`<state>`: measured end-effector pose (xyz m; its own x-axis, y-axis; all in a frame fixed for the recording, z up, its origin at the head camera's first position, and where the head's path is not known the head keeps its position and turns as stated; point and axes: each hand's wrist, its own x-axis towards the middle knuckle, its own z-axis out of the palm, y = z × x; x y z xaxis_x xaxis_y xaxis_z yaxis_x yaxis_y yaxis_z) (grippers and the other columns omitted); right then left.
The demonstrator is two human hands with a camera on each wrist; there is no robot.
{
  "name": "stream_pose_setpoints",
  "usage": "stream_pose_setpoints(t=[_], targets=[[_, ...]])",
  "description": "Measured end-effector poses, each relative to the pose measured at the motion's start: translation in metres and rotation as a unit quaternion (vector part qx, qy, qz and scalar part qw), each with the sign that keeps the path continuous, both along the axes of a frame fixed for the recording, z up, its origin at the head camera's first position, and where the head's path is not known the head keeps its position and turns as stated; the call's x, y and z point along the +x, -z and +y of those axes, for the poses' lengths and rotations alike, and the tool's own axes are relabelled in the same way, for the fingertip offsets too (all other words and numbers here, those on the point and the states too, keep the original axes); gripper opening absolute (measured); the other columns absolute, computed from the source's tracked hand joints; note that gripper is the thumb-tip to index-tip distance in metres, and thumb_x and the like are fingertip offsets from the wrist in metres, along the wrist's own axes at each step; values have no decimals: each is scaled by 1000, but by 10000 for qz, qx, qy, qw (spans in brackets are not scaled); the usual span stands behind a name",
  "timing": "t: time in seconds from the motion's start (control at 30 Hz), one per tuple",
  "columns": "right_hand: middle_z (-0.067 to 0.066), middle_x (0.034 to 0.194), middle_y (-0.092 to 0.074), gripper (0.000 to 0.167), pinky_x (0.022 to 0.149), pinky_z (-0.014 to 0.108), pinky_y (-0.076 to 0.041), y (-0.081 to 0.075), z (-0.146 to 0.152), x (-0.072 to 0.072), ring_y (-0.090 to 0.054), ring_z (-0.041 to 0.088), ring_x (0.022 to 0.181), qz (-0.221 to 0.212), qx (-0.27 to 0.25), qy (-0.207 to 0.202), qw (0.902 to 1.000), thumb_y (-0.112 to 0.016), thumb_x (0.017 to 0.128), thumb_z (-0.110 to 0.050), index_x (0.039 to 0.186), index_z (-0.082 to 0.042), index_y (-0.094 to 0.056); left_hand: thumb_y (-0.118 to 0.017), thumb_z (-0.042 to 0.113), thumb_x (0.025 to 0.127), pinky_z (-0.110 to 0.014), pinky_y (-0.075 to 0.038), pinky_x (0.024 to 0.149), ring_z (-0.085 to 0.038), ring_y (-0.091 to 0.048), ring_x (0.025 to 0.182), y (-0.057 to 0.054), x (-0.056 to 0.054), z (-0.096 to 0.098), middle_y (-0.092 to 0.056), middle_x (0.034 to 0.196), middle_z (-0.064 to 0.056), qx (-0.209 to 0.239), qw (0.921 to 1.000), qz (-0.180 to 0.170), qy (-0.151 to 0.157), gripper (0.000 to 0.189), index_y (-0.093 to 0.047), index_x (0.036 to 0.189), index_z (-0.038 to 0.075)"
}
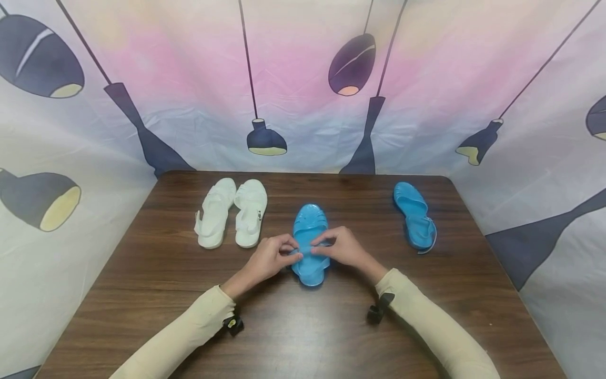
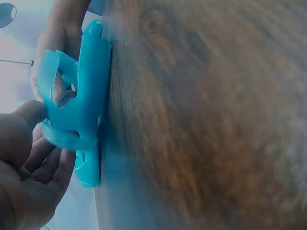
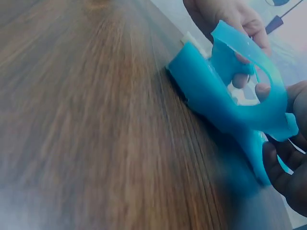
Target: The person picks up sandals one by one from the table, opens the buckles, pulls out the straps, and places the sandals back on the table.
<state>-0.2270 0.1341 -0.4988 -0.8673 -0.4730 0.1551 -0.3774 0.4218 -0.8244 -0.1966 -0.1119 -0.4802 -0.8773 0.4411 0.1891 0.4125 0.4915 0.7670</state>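
A blue sandal (image 1: 310, 217) lies sole down at the middle of the table, toe toward the back wall. My left hand (image 1: 269, 258) pinches the left side of its ankle strap (image 2: 62, 136) between thumb and fingers. On the opposite side, my right hand (image 1: 344, 248) grips the strap's other part, with thumb and fingers around it in the right wrist view. Both hands meet over the sandal's rear half and partly cover it. Whether the strap's buckle is fastened is hidden by the fingers.
Two white sandals (image 1: 215, 213) stand side by side at the back left of the brown wooden table (image 1: 303, 337). Another blue sandal (image 1: 415, 216) lies at the back right, its strap loose to one side. A lamp-patterned cloth (image 1: 303, 63) hangs behind the table.
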Motion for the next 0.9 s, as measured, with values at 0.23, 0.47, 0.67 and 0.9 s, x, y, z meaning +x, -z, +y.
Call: stream_pose_setpoints(t=[0.23, 0.47, 0.67, 0.9], targets=[[-9, 93, -77, 14, 83, 39, -58, -3, 14, 1, -70, 12, 91, -77, -31, 186, 9998, -84, 87, -30, 97, -21, -82, -80, 17, 91, -23, -57, 69, -4, -69, 83, 2, 0, -3, -77, 92, 2, 119, 9998, -128, 8, 14, -71, 99, 9], [-7, 96, -76, 15, 89, 40, -56, -10, 18, 0, -68, 14, 95, -161, -54, 29, 9999, -81, 90, -29, 100, -17, -80, -80, 16, 91, -23, -57, 67, -4, -69, 82, 2, -1, -2, -77, 92, 1, 193, 9996, -199, 69, 14, -71, 99, 8], [-5, 107, -75, 25, 92, 40, -56, -18, 12, -3, -67, 14, 105, -161, -137, -68, 9998, -76, 94, -32, 109, -12, -78, -80, 15, 90, -22, -57, 68, -4, -68, 81, 2, -1, 0, -77, 90, 1, 115, 9998, -57, 160, 13, -71, 98, 8], [-4, 102, -76, 26, 67, 30, -57, -24, 0, -3, -66, 13, 83, 189, -14, -489, 9986, -75, 95, -32, 109, -10, -80, -79, 15, 91, -22, -58, 71, -4, -70, 83, -2, -1, 2, -77, 93, 2, -23, 9996, -145, 240, 14, -72, 100, 8]])
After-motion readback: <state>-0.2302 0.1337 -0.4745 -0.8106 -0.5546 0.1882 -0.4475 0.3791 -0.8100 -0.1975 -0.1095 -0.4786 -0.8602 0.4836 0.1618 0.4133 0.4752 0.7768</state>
